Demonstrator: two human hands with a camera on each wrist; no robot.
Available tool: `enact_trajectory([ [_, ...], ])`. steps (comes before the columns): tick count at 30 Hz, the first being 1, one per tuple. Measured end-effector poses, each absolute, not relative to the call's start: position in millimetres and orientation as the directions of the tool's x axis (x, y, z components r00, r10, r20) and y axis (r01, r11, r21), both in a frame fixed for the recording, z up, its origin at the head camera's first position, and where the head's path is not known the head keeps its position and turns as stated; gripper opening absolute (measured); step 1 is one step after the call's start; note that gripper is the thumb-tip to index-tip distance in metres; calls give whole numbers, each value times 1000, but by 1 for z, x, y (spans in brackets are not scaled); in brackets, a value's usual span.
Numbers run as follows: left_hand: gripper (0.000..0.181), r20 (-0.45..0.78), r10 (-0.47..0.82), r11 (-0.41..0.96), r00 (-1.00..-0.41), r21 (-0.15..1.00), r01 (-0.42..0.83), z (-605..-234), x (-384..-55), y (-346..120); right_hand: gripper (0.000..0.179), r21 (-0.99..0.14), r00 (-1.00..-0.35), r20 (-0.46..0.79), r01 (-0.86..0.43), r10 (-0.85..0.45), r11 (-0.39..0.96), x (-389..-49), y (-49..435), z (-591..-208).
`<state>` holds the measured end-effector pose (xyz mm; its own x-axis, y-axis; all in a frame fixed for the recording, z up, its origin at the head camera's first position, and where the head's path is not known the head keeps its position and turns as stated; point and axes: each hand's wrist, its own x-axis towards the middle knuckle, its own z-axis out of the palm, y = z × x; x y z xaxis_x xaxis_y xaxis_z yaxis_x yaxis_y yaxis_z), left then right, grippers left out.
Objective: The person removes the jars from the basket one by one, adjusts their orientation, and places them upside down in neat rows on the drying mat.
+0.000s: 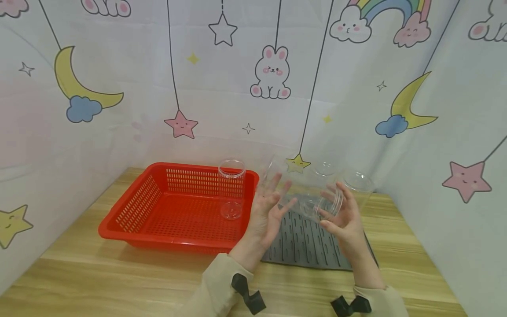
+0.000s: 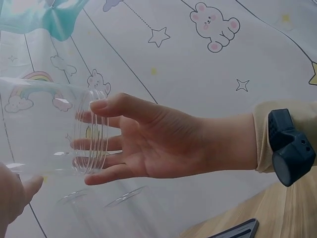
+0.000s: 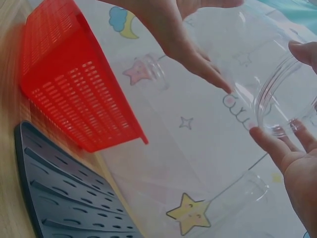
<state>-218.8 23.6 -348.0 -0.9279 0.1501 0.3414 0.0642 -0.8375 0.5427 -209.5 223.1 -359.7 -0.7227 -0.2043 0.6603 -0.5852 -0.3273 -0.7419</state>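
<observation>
A clear plastic jar (image 1: 303,184) with a threaded mouth is tilted in the air above the grey ridged mat (image 1: 301,248). My right hand (image 1: 348,222) grips it around the threaded rim, with the thumb on one side and the fingers on the other, as the left wrist view shows. Against the jar's body rests my left hand (image 1: 265,215), fingers spread and fairly straight; in the right wrist view this hand (image 3: 185,47) lies along the jar's side. The mouth faces the right palm. Nothing shows inside the jar.
To the left, a red perforated basket (image 1: 178,241) holds one upright clear jar (image 1: 231,189) at its right end. Two more clear jars stand behind the held one, the rightmost jar (image 1: 359,182) partly hidden by my right hand. A printed cloth (image 1: 222,88) hangs behind the wooden table (image 1: 119,281).
</observation>
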Motion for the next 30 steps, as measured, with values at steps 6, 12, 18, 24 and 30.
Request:
enact_trajectory([
  [6, 79, 333, 140, -837, -932, 544, 68, -345, -218, 25, 82, -752, -731, 649, -572, -213, -329, -210, 226, -360],
  [12, 79, 333, 117, -824, -936, 559, 96, -340, -221, 26, 84, -735, -711, 665, -570, -228, -367, -212, 232, -361],
  [18, 105, 351, 73, -789, -934, 593, 161, -333, -224, 23, 75, -714, -699, 689, -610, -192, -344, -212, 244, -358],
  [24, 116, 391, 21, -730, -920, 635, 253, -324, -227, 20, 54, -671, -691, 717, -651, -88, -356, -213, 265, -354],
  [30, 112, 419, -38, -673, -907, 660, 333, -317, -229, 19, 41, -660, -706, 708, -679, 38, -321, -214, 293, -356],
])
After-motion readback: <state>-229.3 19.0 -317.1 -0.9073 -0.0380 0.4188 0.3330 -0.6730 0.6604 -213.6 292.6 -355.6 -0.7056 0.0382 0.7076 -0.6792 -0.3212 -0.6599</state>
